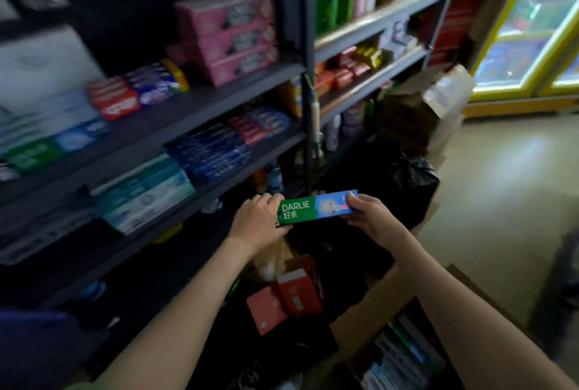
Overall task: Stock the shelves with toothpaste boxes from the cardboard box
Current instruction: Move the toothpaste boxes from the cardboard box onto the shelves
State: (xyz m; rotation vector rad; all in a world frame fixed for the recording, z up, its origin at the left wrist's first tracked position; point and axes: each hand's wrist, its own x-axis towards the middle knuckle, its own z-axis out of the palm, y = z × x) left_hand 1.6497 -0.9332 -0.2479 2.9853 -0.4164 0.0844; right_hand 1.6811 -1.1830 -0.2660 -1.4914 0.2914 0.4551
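A green and blue Darlie toothpaste box [316, 208] is held level in front of the dark shelves [219, 92]. My left hand [258, 220] grips its green left end, fingers curled over the top. Its blue right end is pinched by my right hand [369, 214]. The open cardboard box [369, 311] stands at the lower right, under my right forearm, with several toothpaste boxes [404, 355] standing inside. Stacks of teal boxes [147, 195], dark blue boxes [210, 151] and pink boxes [232, 35] lie on the shelves to the left.
Red cartons [285, 302] and black plastic bags [404, 179] crowd the floor below my hands. Stacked brown cartons [429, 110] stand by the shelf end. A yellow-framed cooler [532, 32] is at the far right, with pale bare floor [501, 195] before it.
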